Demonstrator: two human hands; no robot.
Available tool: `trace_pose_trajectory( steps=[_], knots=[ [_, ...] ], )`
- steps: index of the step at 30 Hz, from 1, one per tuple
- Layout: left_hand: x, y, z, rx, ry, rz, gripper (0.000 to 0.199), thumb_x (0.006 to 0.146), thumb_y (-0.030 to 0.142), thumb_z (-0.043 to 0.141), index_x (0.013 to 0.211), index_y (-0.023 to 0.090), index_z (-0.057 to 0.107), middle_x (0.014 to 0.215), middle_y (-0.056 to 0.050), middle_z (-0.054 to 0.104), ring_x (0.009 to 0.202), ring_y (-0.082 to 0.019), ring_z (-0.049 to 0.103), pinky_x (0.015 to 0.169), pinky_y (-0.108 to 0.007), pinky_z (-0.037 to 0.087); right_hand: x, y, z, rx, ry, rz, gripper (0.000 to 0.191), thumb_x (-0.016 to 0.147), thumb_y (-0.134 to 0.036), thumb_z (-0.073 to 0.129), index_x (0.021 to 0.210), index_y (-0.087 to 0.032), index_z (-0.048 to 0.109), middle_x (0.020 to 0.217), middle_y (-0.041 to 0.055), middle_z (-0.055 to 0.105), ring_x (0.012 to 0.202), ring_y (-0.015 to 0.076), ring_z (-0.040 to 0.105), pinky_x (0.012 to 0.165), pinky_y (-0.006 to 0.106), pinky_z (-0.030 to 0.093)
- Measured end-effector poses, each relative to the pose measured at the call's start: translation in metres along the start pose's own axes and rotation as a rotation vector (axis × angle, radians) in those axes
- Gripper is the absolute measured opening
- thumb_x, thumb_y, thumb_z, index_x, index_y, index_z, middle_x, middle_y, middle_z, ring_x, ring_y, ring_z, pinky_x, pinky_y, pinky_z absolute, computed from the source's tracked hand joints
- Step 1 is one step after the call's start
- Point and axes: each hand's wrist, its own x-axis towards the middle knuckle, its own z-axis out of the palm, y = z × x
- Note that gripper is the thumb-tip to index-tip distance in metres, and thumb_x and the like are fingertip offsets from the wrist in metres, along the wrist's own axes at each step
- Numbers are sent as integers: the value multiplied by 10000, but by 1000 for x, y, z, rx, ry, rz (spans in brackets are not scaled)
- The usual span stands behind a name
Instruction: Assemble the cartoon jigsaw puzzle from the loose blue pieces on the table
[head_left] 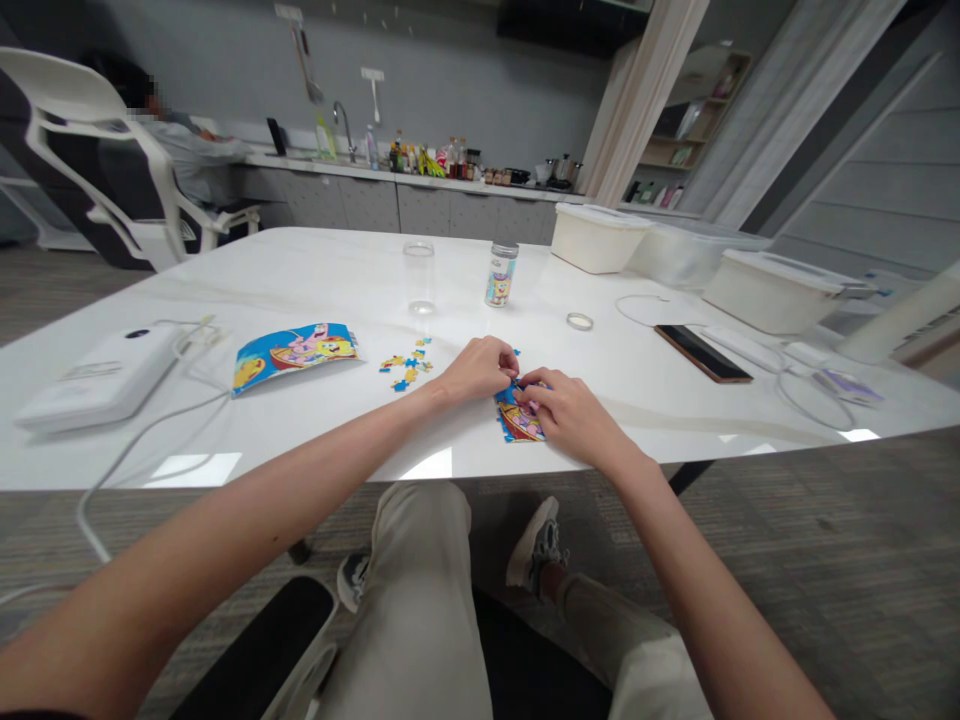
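A partly joined jigsaw puzzle (pixel 519 425) in blue, pink and red lies on the white table close to its front edge. My right hand (pixel 562 412) rests over its right side, fingers bent and pressed on the pieces. At the puzzle's upper edge my left hand (pixel 484 370) has its fingertips pinched together; whatever they hold is hidden. The two hands nearly touch. Loose puzzle pieces (pixel 409 368), blue and yellow, are scattered left of my left hand. Farther left lies a curved picture sheet (pixel 296 355) with cartoon figures in a boat.
Behind the puzzle stand a clear jar (pixel 419 278) and a cartoon-labelled can (pixel 500 275). A ring-shaped lid (pixel 580 321), a phone (pixel 703 354), cables and storage boxes (pixel 600 238) are to the right. A white power device (pixel 101 375) sits left. A person (pixel 187 150) sits beyond the table.
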Motion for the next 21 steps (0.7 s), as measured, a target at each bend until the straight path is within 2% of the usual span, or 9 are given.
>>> trace_pose_trajectory(
  steps=[2,8,10,13,15,18,21],
  knots=[
    [-1,1,0,30,4,26,186,697,88,578,775,147,736,755,-39,697,715,-155,605,687,-264,449,0,0,0,-3,-2,5,308,855,-64,441,979,-222,674,1175,89,618,1035,243,557,819,395,434],
    [-1,1,1,21,2,-85,169,737,130,575,782,144,737,741,-47,687,739,-170,604,697,-267,451,0,1,0,-12,-6,3,291,863,-77,445,982,-217,671,1173,88,622,1036,244,557,807,388,424],
    [2,-3,-3,66,48,-24,172,729,112,573,790,143,731,779,-51,695,765,-177,605,734,-277,451,0,1,1,-7,-3,-3,290,859,-72,447,975,-216,671,1168,88,622,1028,240,560,807,385,424],
    [9,-9,-14,141,181,95,194,727,78,560,811,144,722,848,-57,703,820,-181,599,803,-285,435,0,0,0,10,-2,-14,291,849,-64,454,967,-218,671,1162,87,623,1022,235,564,811,384,426],
    [12,-13,-21,115,211,50,158,761,126,574,808,146,723,810,-52,698,775,-169,594,784,-277,432,0,0,0,18,-2,-11,286,850,-67,457,965,-218,671,1163,89,623,1028,238,565,815,387,429],
    [12,-17,-26,51,111,-30,128,772,221,629,803,143,725,737,-42,679,703,-155,588,710,-261,425,-1,0,0,27,-2,-5,281,855,-74,454,967,-215,670,1165,92,621,1035,241,565,821,394,438],
    [11,-22,-20,99,12,16,107,764,225,648,791,158,728,725,-29,652,686,-142,569,689,-250,406,-1,0,0,50,8,-4,291,849,-68,447,974,-207,669,1150,95,626,1028,241,568,837,403,446]
  ],
)
